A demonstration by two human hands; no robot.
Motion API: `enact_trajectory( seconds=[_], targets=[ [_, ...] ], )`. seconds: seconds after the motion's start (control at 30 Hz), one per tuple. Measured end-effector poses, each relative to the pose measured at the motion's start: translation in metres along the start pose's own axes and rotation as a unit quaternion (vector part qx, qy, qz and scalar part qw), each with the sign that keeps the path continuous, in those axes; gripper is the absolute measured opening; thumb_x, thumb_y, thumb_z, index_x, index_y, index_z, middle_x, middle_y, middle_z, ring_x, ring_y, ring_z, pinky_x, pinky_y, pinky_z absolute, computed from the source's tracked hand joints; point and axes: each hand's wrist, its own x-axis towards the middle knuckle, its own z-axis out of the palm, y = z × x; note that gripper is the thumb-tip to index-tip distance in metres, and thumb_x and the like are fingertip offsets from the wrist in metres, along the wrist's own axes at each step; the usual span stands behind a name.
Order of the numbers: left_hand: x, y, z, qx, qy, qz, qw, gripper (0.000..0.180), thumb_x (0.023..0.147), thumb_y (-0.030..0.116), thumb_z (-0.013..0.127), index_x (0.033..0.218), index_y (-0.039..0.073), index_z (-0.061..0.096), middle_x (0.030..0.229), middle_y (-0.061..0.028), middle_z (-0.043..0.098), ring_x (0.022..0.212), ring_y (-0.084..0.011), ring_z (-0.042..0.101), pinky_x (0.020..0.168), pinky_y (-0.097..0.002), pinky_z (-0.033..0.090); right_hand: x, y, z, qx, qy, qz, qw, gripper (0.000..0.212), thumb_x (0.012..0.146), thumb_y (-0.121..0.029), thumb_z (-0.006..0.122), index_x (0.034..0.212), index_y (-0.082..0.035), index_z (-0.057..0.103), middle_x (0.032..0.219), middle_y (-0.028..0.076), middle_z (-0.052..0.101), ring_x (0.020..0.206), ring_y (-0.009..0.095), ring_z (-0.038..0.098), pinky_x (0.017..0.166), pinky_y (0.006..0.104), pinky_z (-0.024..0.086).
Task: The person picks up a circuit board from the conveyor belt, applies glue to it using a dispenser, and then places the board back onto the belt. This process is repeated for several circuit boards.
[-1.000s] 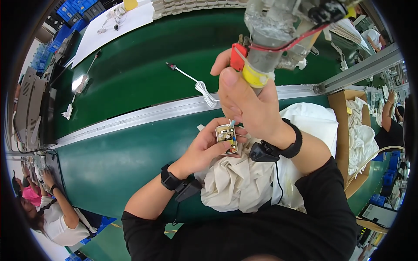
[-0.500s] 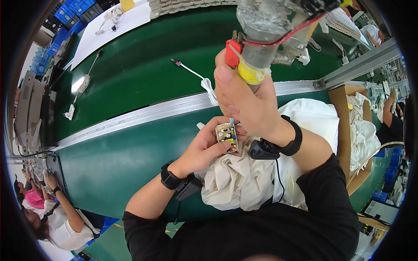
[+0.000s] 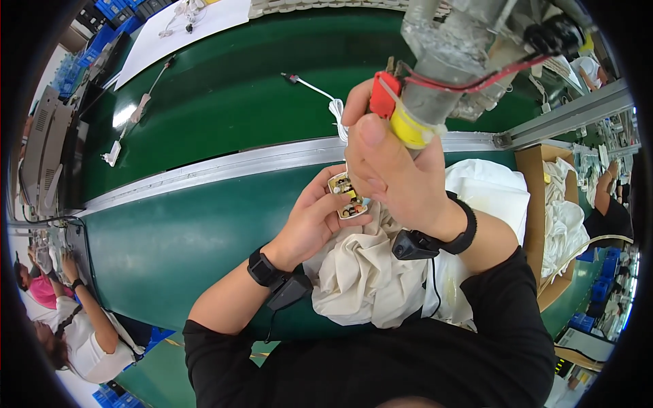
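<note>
My left hand [image 3: 305,221] pinches a small white open housing with a circuit board [image 3: 352,206] packed with tiny components. The thumb lies on the board's near side. Above and to the right, my right hand [image 3: 403,178] is wrapped round a grey metal glue gun [image 3: 435,88], crusted with residue. Yellow tape [image 3: 409,131] bands its body, and a red trigger-like piece [image 3: 385,95] sits beside my fingers. My right hand partly covers the space over the board, so the tool's tip is hidden. Crumpled cream cloth [image 3: 367,279] lies beneath both hands.
A white cable [image 3: 338,115] and a plug adapter lead [image 3: 136,112] lie on the green conveyor beyond the metal rail [image 3: 272,158]. White bags [image 3: 486,190] and a cardboard box [image 3: 534,177] of cloth stand at right. Co-workers [image 3: 95,340] sit at left.
The glue gun and my right hand have shifted right and slightly down. My left hand has raised and tilted the housing a little. The whole view has also shifted slightly.
</note>
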Motion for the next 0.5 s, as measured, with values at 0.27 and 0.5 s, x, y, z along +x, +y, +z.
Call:
enact_trajectory(
  seconds=[0.27,0.5],
  targets=[
    [-0.0002,-0.0018,-0.0060,-0.012,-0.010,0.015,1.000,0.039,0.088,0.001,0.039,0.126,0.004,0.034,0.116,-0.0096,0.049,0.101,-0.0180,0.056,0.085,-0.0387,0.053,0.0006,0.0006,-0.0015,0.008,0.003,-0.009,1.000,0.028,0.092,-0.030,0.050,0.095,-0.004,0.040,0.053,-0.003,0.038,0.041,0.002,0.030,0.037,0.0187,0.023],
    [0.0008,-0.0020,-0.0046,-0.024,-0.010,0.012,1.000,0.039,0.088,0.000,0.039,0.126,0.004,0.034,0.117,-0.0096,0.049,0.101,-0.0182,0.056,0.085,-0.0396,0.053,0.0002,0.0030,-0.0020,0.014,0.001,-0.011,1.000,0.027,0.092,-0.030,0.049,0.094,-0.005,0.040,0.052,-0.003,0.038,0.040,0.003,0.030,0.037,0.0191,0.023]
  ],
)
